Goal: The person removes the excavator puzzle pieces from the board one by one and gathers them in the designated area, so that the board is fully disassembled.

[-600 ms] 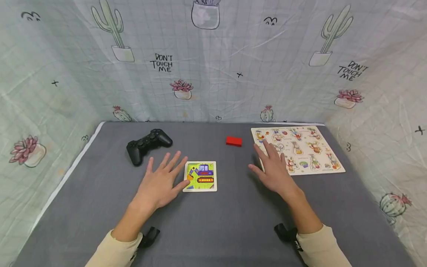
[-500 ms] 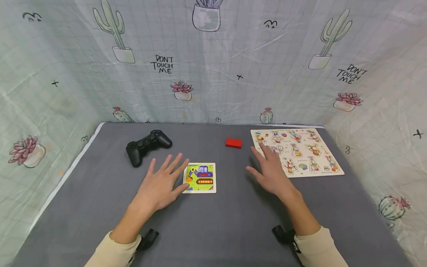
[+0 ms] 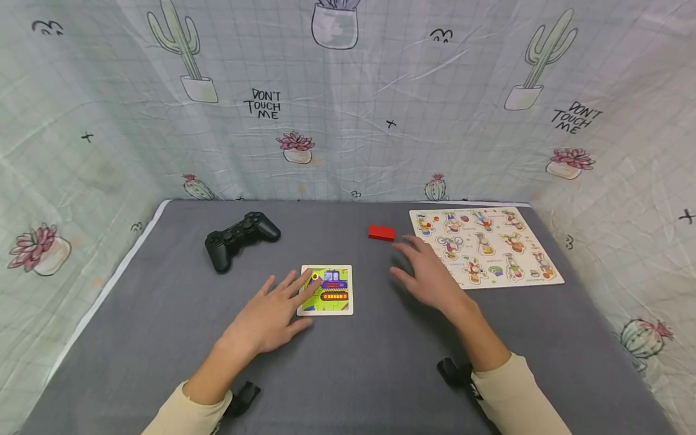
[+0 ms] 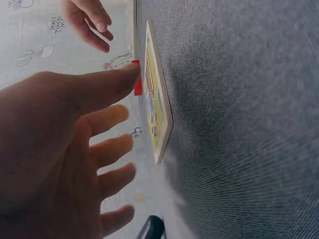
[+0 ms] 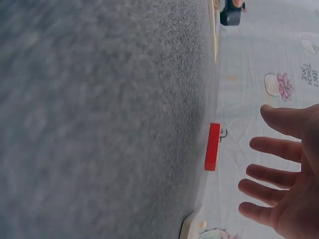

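My left hand (image 3: 266,320) hovers with spread fingers at the left side of a small square jigsaw puzzle (image 3: 334,305), which pictures a purple digger on yellow-green. Its fingertips overlap the puzzle's left part in the head view, while the left wrist view (image 4: 157,99) shows the hand apart from the board. My right hand (image 3: 432,278) is in the air with fingers loosely extended, holding nothing. A red rectangular block (image 3: 382,232) lies just beyond its fingertips; the right wrist view shows a gap between the hand (image 5: 289,174) and the block (image 5: 212,147).
A black game controller (image 3: 241,238) lies at the back left of the grey table (image 3: 359,374). At the back right is a wooden peg-style board (image 3: 500,244) with printed animal figures. A patterned cloth (image 3: 348,90) encloses the table's back and sides.
My right hand has moved left, off the animal board and closer to the red block. The left hand has shifted slightly right and down, its fingers now further over the puzzle.
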`<move>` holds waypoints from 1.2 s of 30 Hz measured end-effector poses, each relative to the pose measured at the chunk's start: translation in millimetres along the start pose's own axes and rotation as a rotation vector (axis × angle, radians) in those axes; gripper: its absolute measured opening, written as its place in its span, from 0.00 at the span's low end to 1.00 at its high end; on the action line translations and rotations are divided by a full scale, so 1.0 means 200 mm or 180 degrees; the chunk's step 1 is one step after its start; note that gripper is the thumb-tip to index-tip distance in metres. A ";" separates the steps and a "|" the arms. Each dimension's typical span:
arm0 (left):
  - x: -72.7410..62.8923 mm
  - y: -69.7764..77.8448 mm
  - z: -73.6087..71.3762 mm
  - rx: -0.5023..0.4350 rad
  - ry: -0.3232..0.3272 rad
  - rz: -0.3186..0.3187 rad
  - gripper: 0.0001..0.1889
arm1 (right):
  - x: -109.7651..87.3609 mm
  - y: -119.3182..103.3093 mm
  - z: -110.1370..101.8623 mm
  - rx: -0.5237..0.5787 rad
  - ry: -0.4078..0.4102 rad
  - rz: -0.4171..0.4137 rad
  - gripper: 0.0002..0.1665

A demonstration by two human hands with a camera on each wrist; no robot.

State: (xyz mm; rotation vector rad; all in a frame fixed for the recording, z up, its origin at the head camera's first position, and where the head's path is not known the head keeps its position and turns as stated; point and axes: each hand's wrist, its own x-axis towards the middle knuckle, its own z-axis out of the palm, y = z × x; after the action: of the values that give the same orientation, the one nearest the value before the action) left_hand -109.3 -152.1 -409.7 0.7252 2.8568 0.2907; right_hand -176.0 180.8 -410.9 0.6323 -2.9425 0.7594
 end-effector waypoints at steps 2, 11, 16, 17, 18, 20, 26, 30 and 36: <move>0.00 0.00 0.00 -0.0122 -0.0075 0.0040 0.38 | 0.02 -0.01 0.01 0.0002 -0.0007 -0.0056 0.31; 0.00 0.02 0.01 -0.0387 -0.0370 0.0194 0.38 | 0.08 -0.05 0.04 0.0031 -0.0092 -0.0188 0.27; -0.02 0.02 0.00 -0.0480 -0.0478 0.0174 0.38 | 0.11 -0.07 0.07 0.0040 -0.0142 -0.0241 0.25; -0.02 0.02 0.00 -0.0498 -0.0505 0.0171 0.38 | 0.11 -0.07 0.07 0.0037 -0.0151 -0.0249 0.24; -0.02 0.02 0.00 -0.0520 -0.0532 0.0163 0.37 | 0.11 -0.07 0.07 0.0035 -0.0173 -0.0246 0.24; -0.03 0.02 0.00 -0.0563 -0.0587 0.0140 0.38 | 0.12 -0.08 0.08 0.0028 -0.0207 -0.0258 0.23; -0.03 0.02 0.01 -0.0638 -0.0680 0.0055 0.41 | 0.14 -0.10 0.08 0.0047 -0.0321 -0.0268 0.23; -0.02 0.02 0.03 -0.0605 -0.0691 0.0031 0.43 | 0.16 -0.11 0.09 0.0049 -0.0399 -0.0298 0.23; -0.01 0.01 0.04 -0.0552 -0.0686 0.0063 0.46 | 0.20 -0.14 0.11 0.0085 -0.0470 -0.0456 0.22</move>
State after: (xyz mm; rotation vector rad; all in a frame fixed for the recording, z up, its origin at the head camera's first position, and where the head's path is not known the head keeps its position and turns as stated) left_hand -105.1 -149.8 -417.4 0.7048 2.5852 0.4291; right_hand -200.2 133.4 -413.2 0.9284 -2.9793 0.7708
